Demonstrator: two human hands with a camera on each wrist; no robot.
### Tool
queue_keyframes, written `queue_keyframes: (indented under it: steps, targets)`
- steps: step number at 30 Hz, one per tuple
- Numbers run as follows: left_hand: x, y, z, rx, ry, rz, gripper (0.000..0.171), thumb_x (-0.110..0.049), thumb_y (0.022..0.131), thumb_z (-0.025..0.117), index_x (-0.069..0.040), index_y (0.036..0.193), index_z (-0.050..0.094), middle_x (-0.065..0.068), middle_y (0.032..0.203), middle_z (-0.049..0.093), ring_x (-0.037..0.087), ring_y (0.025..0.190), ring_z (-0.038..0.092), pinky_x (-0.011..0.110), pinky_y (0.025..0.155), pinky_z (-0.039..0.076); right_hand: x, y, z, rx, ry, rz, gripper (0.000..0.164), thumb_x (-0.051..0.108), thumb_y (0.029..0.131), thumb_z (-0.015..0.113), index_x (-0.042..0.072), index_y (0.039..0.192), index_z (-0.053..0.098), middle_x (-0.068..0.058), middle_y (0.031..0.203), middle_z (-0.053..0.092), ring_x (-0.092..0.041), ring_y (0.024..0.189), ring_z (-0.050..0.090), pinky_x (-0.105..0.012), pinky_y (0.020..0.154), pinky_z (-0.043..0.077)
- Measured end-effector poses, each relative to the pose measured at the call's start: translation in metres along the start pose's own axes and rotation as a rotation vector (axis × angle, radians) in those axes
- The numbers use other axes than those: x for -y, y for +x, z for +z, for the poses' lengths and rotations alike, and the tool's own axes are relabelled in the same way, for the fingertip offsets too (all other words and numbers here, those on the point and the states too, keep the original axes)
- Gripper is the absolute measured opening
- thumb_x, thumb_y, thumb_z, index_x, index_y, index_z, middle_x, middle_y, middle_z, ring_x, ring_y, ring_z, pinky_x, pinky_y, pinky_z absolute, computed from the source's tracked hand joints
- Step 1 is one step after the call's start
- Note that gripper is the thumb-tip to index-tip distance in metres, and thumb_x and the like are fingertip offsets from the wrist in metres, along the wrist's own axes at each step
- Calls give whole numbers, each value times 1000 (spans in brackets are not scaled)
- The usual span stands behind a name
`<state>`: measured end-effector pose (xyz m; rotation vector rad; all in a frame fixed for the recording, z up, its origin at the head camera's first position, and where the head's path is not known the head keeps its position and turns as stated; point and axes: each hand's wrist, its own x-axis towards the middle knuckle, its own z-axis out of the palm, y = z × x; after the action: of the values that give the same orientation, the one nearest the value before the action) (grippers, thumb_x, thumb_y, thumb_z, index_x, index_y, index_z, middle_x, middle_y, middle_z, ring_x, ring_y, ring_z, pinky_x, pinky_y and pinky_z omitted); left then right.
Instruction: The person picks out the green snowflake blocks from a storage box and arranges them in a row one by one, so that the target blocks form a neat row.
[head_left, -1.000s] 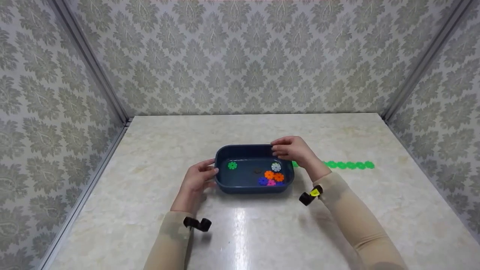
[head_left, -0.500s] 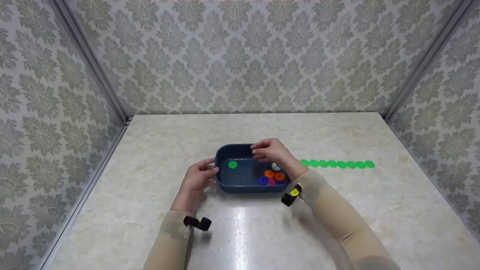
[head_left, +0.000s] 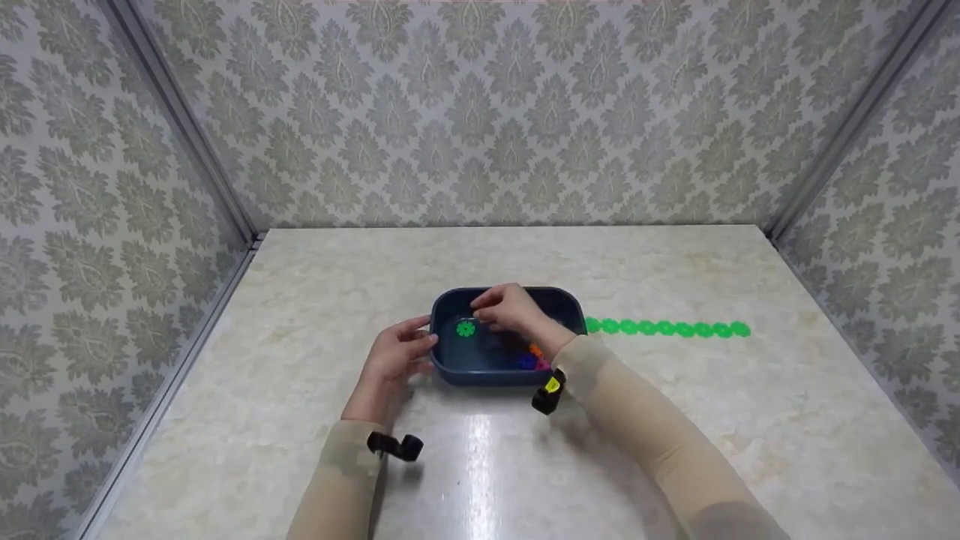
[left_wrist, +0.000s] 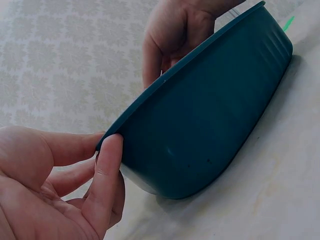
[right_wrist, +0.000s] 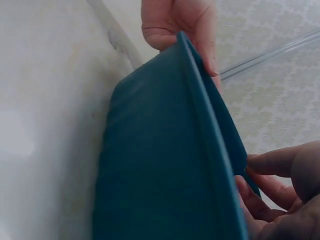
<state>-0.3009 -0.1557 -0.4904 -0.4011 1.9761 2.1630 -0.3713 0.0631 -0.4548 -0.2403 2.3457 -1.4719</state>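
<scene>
A dark blue plastic basin (head_left: 487, 379) stands on the table. At its left end, my left hand (head_left: 394, 352) pinches the rim (left_wrist: 131, 111) between thumb and fingers. My right hand (head_left: 514, 309) reaches over the basin with its fingers loosely bent, and nothing shows between them. Just left of those fingertips, a green flower-shaped plastic disc (head_left: 465, 329) lies on the basin floor. Blue (head_left: 527, 362), pink (head_left: 542, 364) and orange discs (head_left: 535, 350) lie toward the right end, partly covered by the right wrist. In the right wrist view, the near wall hides the basin's inside.
A straight chain of several green discs (head_left: 666, 328) lies on the table (head_left: 315, 300), running right from the basin's right end. Patterned wall panels (head_left: 480, 112) enclose the table at the back and both sides.
My right hand has moved left across the basin, from its right rim to near the green disc. More of the green chain shows now. The left hand and basin have stayed put.
</scene>
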Motion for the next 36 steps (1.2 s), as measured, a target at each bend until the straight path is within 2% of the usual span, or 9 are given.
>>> queue_keyframes:
  steps: [4, 6, 9, 12, 15, 22, 26, 31, 36]
  targets:
    - [0, 1, 0, -1, 11, -16, 49, -7, 97, 70, -11, 145, 59, 9, 114, 59, 13, 77, 65, 26, 65, 58, -2, 5, 9, 3, -86, -32, 26, 7, 93, 73, 4, 118, 76, -13, 120, 75, -11, 87, 65, -23, 71, 55]
    - [-1, 2, 0, -3, 21, -25, 49, -8, 97, 71, -13, 144, 60, 10, 115, 60, 14, 78, 65, 26, 65, 58, -3, 8, 13, 6, -150, -66, 26, 6, 92, 73, 3, 117, 77, -13, 119, 76, -12, 88, 64, -23, 73, 54]
    - [-1, 1, 0, -1, 22, -23, 49, -7, 97, 71, -12, 144, 60, 9, 114, 60, 14, 78, 65, 25, 65, 57, -4, 11, 18, 26, -251, -134, 27, 5, 91, 74, 2, 118, 76, -14, 120, 76, -18, 100, 69, -28, 87, 57]
    - [0, 1, -1, 9, 3, -4, 49, -5, 97, 70, -10, 144, 60, 8, 109, 62, 13, 75, 65, 25, 61, 56, -4, 14, 21, 61, -348, -195, 30, 4, 92, 72, 1, 122, 73, -15, 124, 74, -26, 117, 69, -36, 103, 54]
    - [0, 0, -1, 21, -15, 13, 49, -3, 97, 69, -8, 145, 59, 6, 105, 62, 12, 70, 64, 24, 57, 55, -5, 15, 23, 95, -428, -225, 34, 1, 92, 70, 1, 126, 71, -17, 128, 71, -30, 124, 65, -41, 109, 51]
    - [1, 2, 1, 7, -19, 10, 49, -3, 96, 70, -8, 143, 60, 6, 103, 61, 12, 70, 63, 25, 57, 56, -8, 15, 27, 112, -547, -235, 40, -5, 84, 76, 2, 122, 72, -15, 123, 73, -29, 119, 67, -41, 106, 53]
    - [0, 1, 1, -7, -14, 1, 48, -3, 96, 70, -9, 143, 61, 7, 105, 61, 13, 72, 64, 26, 58, 56, -9, 14, 27, 112, -609, -231, 41, -8, 82, 75, 3, 121, 73, -14, 121, 74, -29, 116, 68, -41, 104, 54]
    - [0, 2, 0, -10, -18, 1, 48, -3, 96, 70, -10, 142, 61, 7, 105, 62, 12, 71, 64, 26, 58, 57, -10, 13, 26, 105, -653, -220, 38, -3, 82, 80, 3, 119, 75, -15, 117, 75, -30, 112, 68, -41, 102, 54]
    - [0, 3, 1, -7, -19, 2, 48, -2, 95, 71, -8, 142, 61, 6, 102, 61, 11, 69, 63, 24, 57, 56, -10, 10, 21, 60, -654, -206, 29, 4, 81, 84, 3, 109, 78, -14, 110, 77, -30, 106, 69, -40, 98, 57]
